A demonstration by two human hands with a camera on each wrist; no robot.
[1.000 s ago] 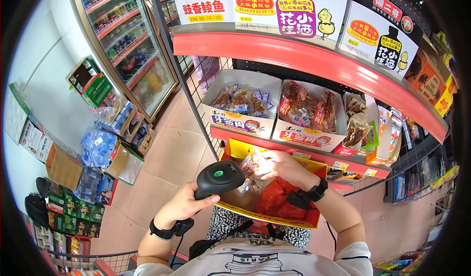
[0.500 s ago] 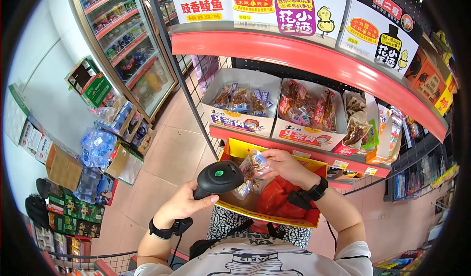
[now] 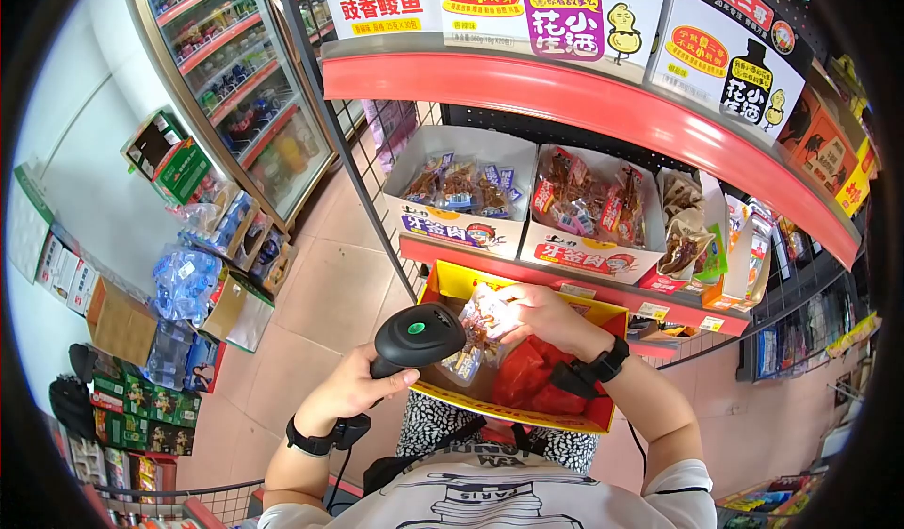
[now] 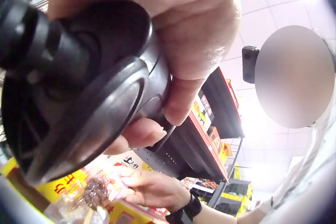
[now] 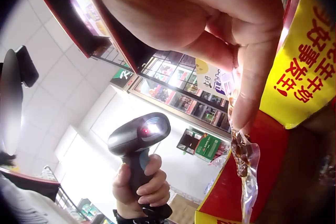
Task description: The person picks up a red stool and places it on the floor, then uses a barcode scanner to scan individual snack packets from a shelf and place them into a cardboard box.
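Note:
My left hand [image 3: 347, 385] grips the handle of a black barcode scanner [image 3: 424, 341], its head tilted toward the right hand. In the right wrist view, the scanner [image 5: 140, 133] shows a bright white light and a red spot at its front. My right hand [image 3: 556, 320] pinches a clear snack packet [image 3: 480, 314] with brown pieces inside, just beyond the scanner's head. Bright light falls on the packet by the fingertips. Below both hands is an open yellow box [image 3: 508, 414]; another clear packet [image 3: 461, 366] and a red bag [image 3: 527, 371] lie in it.
Ahead, a red-edged shelf [image 3: 584, 87] carries display boxes. Beneath it stand a white box of purple-labelled packets [image 3: 447, 226] and another with red labels [image 3: 593, 251]. To the left are cartons [image 3: 122, 317], wrapped bottles [image 3: 186, 284] and a glass-door fridge [image 3: 250, 96].
The packet in my right hand has tilted a little, and bright glare has come back on it since half a second ago. The scanner has hardly moved; the head view has shifted slightly.

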